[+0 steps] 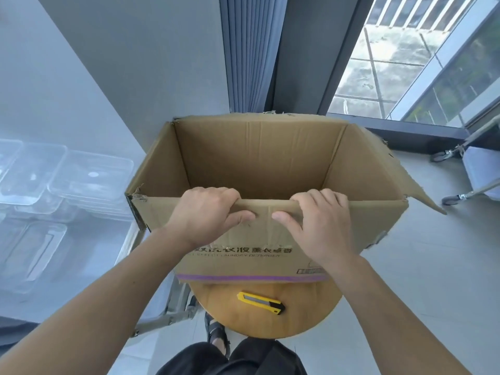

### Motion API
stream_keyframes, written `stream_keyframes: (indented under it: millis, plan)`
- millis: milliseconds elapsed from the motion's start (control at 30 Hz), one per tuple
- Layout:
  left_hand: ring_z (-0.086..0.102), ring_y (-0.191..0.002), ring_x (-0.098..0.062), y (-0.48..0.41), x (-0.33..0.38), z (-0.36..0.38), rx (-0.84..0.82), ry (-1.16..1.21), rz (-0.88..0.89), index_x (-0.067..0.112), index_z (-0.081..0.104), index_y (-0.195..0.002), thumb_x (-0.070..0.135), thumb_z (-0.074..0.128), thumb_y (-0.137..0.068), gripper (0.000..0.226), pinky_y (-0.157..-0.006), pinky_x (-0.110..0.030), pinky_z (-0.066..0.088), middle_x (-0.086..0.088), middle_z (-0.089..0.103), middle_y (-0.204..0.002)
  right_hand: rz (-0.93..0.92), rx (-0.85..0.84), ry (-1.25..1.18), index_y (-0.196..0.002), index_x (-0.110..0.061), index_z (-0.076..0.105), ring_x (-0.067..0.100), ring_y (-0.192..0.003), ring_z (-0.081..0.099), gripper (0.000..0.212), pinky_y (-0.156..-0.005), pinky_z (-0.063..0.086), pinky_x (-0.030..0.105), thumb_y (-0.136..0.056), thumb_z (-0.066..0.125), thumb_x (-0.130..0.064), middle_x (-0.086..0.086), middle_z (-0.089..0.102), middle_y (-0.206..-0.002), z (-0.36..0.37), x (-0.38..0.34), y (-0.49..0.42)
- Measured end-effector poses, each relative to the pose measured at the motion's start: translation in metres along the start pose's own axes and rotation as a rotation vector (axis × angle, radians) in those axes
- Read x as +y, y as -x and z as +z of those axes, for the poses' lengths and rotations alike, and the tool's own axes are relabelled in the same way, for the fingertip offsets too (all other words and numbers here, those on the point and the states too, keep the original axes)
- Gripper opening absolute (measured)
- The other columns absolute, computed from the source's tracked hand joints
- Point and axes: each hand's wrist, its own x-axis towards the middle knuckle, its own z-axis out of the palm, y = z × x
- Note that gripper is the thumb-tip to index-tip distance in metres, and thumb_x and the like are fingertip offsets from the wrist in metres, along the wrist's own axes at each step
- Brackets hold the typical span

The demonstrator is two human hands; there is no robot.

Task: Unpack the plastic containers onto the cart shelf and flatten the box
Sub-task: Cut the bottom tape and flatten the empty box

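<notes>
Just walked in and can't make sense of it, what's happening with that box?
A person's left hand and right hand grip the near wall of an open cardboard box standing on a round wooden stool. No containers show inside. Clear plastic containers sit on the left, and a yellow utility knife lies on the stool.

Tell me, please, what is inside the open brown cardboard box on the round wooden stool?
The brown cardboard box shows only bare inner walls; no containers show. Its bottom is hidden behind the near wall, gripped by the left hand and right hand.

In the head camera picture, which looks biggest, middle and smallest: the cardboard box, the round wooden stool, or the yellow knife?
1. cardboard box
2. round wooden stool, though the box hides part of it
3. yellow knife
</notes>
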Motion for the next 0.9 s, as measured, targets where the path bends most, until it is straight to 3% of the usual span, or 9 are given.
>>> stream_keyframes:
  millis: [133,300,467,633,767,833,900]
  plan:
    - [0.061,-0.084,-0.019,-0.028,-0.007,-0.017,0.109,0.056,0.019,0.019,0.065,-0.102,0.069,0.032,-0.089,0.061,-0.071,-0.034,0.041,0.006,0.067,-0.092,-0.022,0.058,-0.010,-0.089,-0.021,0.067,0.021,-0.081,0.053,0.052,-0.082,0.030,0.036,-0.089,0.045,-0.068,-0.007,0.062,-0.080,-0.008,0.008,-0.039]
    - [0.057,-0.093,-0.024,-0.058,-0.015,-0.029,0.256,0.079,0.023,0.019,0.065,-0.114,0.065,0.030,-0.093,0.062,-0.085,-0.042,0.043,0.001,0.065,-0.099,0.028,0.047,0.014,-0.092,-0.023,0.067,0.020,-0.084,0.053,0.055,-0.083,0.027,0.036,-0.089,0.040,-0.070,-0.008,0.066,-0.085,-0.027,0.012,-0.075]
    - [0.050,-0.116,-0.024,-0.084,-0.012,-0.019,0.185,0.088,-0.009,0.022,0.056,-0.133,0.057,0.038,-0.097,0.053,-0.106,-0.041,0.032,0.000,0.059,-0.121,0.112,-0.138,0.045,-0.101,-0.027,0.064,0.016,-0.095,0.050,0.052,-0.089,0.027,0.036,-0.088,0.041,-0.072,-0.010,0.066,-0.099,-0.028,0.026,-0.099]
    - [0.045,-0.131,-0.027,-0.097,-0.014,0.006,0.276,0.072,-0.047,0.018,0.050,-0.141,0.057,0.032,-0.092,0.066,-0.114,-0.046,0.020,-0.003,0.057,-0.132,0.134,-0.197,0.047,-0.110,-0.028,0.064,0.018,-0.109,0.051,0.055,-0.095,0.025,0.036,-0.089,0.040,-0.072,-0.008,0.066,-0.113,-0.017,0.037,-0.116]
    - [0.009,-0.152,-0.030,-0.105,-0.016,0.019,0.245,0.033,-0.094,0.025,0.025,-0.156,0.063,0.025,-0.093,0.073,-0.120,-0.054,0.007,-0.009,0.023,-0.162,0.153,-0.138,0.181,-0.126,-0.029,0.058,0.024,-0.114,0.050,0.069,-0.108,0.024,0.046,-0.091,0.020,-0.074,-0.001,0.062,-0.119,0.000,0.044,-0.116]
    - [-0.009,-0.153,-0.028,-0.107,-0.017,0.027,0.249,0.045,-0.147,0.029,0.012,-0.158,0.067,0.023,-0.093,0.076,-0.121,-0.053,-0.001,-0.009,0.002,-0.166,0.169,-0.102,0.212,-0.132,-0.027,0.054,0.028,-0.117,0.049,0.069,-0.113,0.022,0.053,-0.093,0.020,-0.072,0.002,0.060,-0.120,0.008,0.048,-0.115]
    - [-0.015,-0.152,-0.027,-0.103,-0.019,0.040,0.268,0.088,-0.204,0.029,0.008,-0.158,0.066,0.028,-0.093,0.078,-0.121,-0.055,-0.003,-0.009,-0.006,-0.166,0.188,-0.091,0.222,-0.137,-0.025,0.050,0.030,-0.123,0.046,0.070,-0.115,0.018,0.057,-0.093,0.022,-0.072,0.004,0.057,-0.126,0.013,0.054,-0.116]
